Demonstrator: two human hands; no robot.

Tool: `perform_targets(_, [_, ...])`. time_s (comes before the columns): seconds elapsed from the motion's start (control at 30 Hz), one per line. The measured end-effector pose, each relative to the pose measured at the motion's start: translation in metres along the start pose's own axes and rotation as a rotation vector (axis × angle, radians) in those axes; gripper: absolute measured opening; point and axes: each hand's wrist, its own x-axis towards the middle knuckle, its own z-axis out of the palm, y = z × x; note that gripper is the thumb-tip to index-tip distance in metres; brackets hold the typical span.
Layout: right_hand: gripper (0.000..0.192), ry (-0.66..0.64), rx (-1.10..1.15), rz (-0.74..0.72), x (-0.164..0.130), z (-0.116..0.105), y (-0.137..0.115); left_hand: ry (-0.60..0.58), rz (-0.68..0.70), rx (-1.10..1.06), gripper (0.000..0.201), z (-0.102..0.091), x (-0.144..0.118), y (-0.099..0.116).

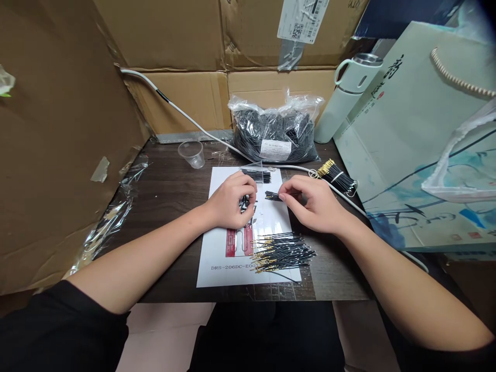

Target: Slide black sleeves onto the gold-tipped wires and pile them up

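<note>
My left hand [234, 201] is curled, fingertips together, over small black pieces [245, 203] on a printed white sheet [217, 258]; what it pinches is hidden. Between thumb and fingers of my right hand [310, 201] is a short bundle of thin black wires [272, 196], pointing left. Behind my hands, a clear plastic box [256, 174] has more black wires at it. Nearer to me, a loose pile of black wires with gold-coloured ends [284, 253] lies across the sheet's right edge.
A clear bag of black wires [273, 129] stands at the back, beside a pale green bottle [349, 98]. A small clear cup [192, 155] is left of it. A tied wire bundle [339, 176] lies right, near a white cable [186, 120] and paper bag [411, 155]. Cardboard walls [174, 103] enclose the table.
</note>
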Motion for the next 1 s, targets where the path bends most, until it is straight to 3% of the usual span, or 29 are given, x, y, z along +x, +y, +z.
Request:
perform_targets(0.17, [0.010, -0.017, -0.007, 0.002, 0.000, 0.000, 0.000, -0.101, 0.006, -0.062, 0.014, -0.008, 0.001, 0.003])
perform_targets(0.37, [0.009, -0.022, 0.002, -0.007, -0.001, 0.000, 0.002, -0.456, -0.004, -0.158, 0.005, -0.030, 0.009, 0.017])
perform_targets(0.53, [0.009, -0.021, 0.013, -0.025, -0.001, 0.000, 0.001, -0.603, -0.100, -0.033, 0.009, -0.042, 0.011, 0.022])
perform_targets(0.83, [0.009, -0.018, 0.007, -0.020, -0.001, 0.001, 0.003, -0.609, -0.148, -0.126, 0.014, -0.045, 0.011, 0.022])
perform_targets(0.9, [0.010, -0.013, 0.011, -0.015, -0.001, 0.000, 0.002, -0.542, -0.157, -0.203, 0.012, -0.040, 0.010, 0.023])
perform_targets(1.0, [0.009, 0.023, 0.038, -0.025, -0.001, 0.000, -0.001, -0.324, -0.221, -0.355, 0.008, -0.027, 0.007, 0.023])
